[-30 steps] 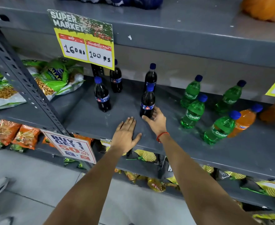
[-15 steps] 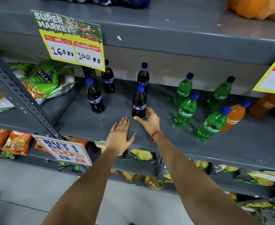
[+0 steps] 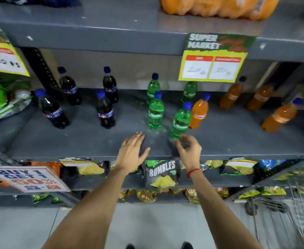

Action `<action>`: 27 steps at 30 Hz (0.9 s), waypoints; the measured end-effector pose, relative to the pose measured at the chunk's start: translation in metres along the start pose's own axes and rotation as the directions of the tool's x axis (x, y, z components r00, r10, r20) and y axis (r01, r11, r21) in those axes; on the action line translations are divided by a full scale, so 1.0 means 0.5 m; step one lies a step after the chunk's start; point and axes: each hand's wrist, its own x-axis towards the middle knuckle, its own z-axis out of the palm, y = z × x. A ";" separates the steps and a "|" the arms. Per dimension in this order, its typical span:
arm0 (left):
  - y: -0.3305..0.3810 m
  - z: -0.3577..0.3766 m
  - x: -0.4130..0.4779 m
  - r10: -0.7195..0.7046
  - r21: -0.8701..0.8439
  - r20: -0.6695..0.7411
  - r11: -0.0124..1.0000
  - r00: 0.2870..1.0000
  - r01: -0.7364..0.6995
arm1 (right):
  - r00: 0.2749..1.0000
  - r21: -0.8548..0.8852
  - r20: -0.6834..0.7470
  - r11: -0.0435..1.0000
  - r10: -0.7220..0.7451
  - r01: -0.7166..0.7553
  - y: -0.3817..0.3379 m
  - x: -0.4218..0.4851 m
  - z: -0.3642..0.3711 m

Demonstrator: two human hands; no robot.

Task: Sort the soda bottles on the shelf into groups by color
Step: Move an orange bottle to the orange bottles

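Several dark cola bottles (image 3: 105,112) stand on the left part of the grey shelf (image 3: 75,144). Several green bottles (image 3: 155,112) stand in the middle. One orange bottle (image 3: 199,113) stands right beside the front green bottle (image 3: 180,121). Three more orange bottles (image 3: 280,115) stand further right. My left hand (image 3: 133,150) lies flat on the shelf's front edge, fingers spread, holding nothing. My right hand (image 3: 188,148) hovers at the base of the front green bottle with its fingers curled and apart, not closed around it.
A yellow price sign (image 3: 212,58) hangs over the rear green bottles, another sign (image 3: 4,58) at far left. Green snack bags (image 3: 5,99) lie left on the shelf. Chip bags (image 3: 161,174) fill the lower shelf. A wire cart (image 3: 282,209) stands at lower right.
The view swung right. My right hand left the front dark cola bottle and moved right to the base of the front green bottle. My left hand stays flat on the shelf.
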 end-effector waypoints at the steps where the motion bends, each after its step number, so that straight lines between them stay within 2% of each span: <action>1: 0.032 0.006 0.012 0.014 0.007 0.015 1.000 1.000 -0.014 | 0.999 -0.010 -0.046 1.000 0.005 -0.005 0.012 0.015 -0.025; 5: 0.118 0.030 0.050 -0.006 0.029 0.055 1.000 0.998 0.004 | 0.991 -0.026 -0.125 0.999 0.039 -0.043 0.036 0.083 -0.088; 10: 0.163 0.063 0.074 -0.088 0.088 0.097 0.993 0.991 0.079 | 0.996 -0.096 -0.013 0.992 0.084 -0.085 0.029 0.172 -0.102; 14: 0.168 0.081 0.072 -0.120 0.140 0.073 0.984 0.990 0.109 | 0.995 -0.158 0.052 0.985 0.080 -0.071 0.031 0.204 -0.081; 21: 0.171 0.083 0.070 -0.134 0.119 0.066 0.985 0.989 0.126 | 0.990 -0.081 -0.010 0.986 0.144 -0.144 0.042 0.214 -0.055; 27: 0.171 0.083 0.068 -0.142 0.118 0.070 0.984 0.987 0.133 | 0.993 -0.124 -0.030 0.985 0.117 -0.120 0.039 0.202 -0.062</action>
